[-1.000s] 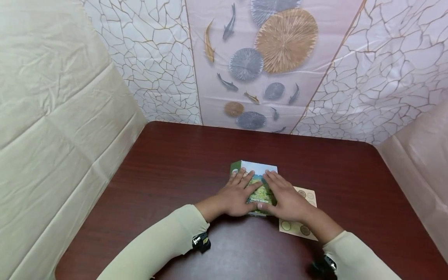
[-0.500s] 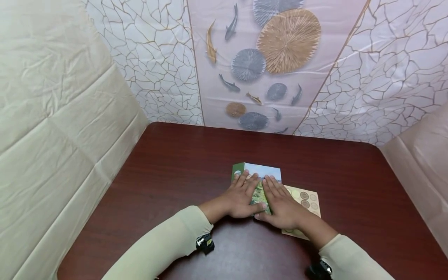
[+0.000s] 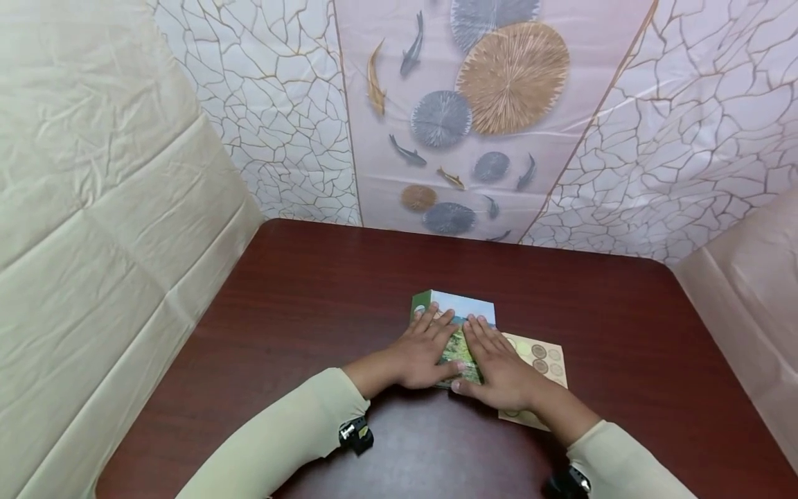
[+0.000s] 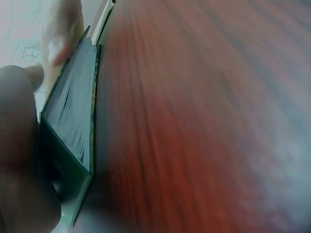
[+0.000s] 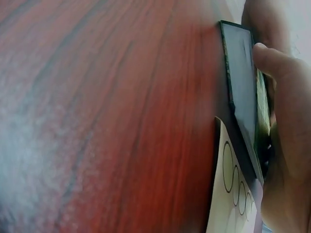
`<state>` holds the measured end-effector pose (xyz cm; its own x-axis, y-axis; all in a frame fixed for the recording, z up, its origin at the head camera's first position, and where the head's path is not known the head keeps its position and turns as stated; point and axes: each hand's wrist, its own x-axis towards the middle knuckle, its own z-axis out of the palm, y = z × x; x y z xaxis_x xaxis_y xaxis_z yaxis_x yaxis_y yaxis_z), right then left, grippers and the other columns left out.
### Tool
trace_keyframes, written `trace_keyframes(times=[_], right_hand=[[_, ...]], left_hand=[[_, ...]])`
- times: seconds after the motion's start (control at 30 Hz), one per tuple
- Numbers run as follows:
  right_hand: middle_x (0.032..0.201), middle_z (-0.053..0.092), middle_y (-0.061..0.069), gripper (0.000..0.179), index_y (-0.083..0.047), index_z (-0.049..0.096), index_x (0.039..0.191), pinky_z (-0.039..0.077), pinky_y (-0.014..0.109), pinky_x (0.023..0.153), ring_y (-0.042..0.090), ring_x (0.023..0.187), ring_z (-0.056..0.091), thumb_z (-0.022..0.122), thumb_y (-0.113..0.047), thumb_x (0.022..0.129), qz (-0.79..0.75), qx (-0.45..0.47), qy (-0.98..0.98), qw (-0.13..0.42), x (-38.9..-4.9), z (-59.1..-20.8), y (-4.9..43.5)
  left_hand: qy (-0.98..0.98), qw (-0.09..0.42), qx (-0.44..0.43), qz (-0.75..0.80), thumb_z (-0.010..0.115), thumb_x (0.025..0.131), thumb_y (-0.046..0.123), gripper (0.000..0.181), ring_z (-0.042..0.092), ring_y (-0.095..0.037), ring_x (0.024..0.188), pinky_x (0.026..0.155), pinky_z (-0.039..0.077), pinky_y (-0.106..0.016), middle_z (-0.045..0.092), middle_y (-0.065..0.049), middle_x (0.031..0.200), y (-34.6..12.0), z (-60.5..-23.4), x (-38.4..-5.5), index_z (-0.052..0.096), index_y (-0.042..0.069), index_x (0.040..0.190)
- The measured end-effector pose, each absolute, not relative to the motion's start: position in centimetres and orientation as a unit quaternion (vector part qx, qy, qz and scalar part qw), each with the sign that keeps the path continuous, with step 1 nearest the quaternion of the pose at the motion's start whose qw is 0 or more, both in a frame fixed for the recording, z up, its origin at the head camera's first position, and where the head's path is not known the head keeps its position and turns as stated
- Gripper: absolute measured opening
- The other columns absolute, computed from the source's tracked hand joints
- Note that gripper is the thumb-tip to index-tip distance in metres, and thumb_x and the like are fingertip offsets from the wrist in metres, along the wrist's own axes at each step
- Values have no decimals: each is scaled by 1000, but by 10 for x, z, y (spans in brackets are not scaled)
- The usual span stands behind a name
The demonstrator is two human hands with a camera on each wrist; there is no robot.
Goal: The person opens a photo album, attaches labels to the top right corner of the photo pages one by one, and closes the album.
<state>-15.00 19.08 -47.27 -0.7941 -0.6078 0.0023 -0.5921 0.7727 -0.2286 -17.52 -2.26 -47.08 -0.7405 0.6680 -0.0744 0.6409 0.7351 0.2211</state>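
Note:
A small photo album point(image 3: 458, 346) with a landscape cover and a green spine lies closed on the dark red-brown table. My left hand point(image 3: 419, 355) rests on the left part of its cover, fingers spread and straight. Flat on the right part lies my right hand point(image 3: 501, 367), its straight fingers pointing away from me. The two thumbs come close together near the album's front edge. In the left wrist view the album's green spine point(image 4: 65, 160) and the stacked page edges show. A beige card sheet point(image 3: 548, 355) printed with circles sticks out at the right, partly hidden by my right hand and forearm.
The table point(image 3: 299, 305) reaches to a patterned cloth backdrop point(image 3: 436, 187) with fish and round motifs. Cream cloth point(image 3: 125, 208) hangs along the left side. The card's circles point(image 5: 227, 167) show beside the album in the right wrist view.
Since a second ago my right hand has shifted slightly toward me and left, its fingers drawn closer together. The thumbs no longer overlap as much, and more of the card's upper part shows.

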Motion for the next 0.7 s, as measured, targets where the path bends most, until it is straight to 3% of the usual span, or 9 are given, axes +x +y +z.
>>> trace_keyframes(times=[0.23,0.7], right_hand=[[155,3,16,97,-1,8,149,12,53,108,35,141,1,46,-65,86,-137,-330,933,29,-150,-470,191],[156,-1,12,94,-5,7,150,10,54,107,31,141,-4,48,-62,87,-158,-310,937,30,-152,-462,200]], left_hand=[[925,36,365,101,20,94,63,77,-14,-33,139,110,3,-49,-8,-13,155,-37,-463,-171,18,11,150],[928,54,341,139,29,92,65,80,-21,-33,137,109,5,-53,-17,-14,154,-55,-455,-174,10,14,152]])
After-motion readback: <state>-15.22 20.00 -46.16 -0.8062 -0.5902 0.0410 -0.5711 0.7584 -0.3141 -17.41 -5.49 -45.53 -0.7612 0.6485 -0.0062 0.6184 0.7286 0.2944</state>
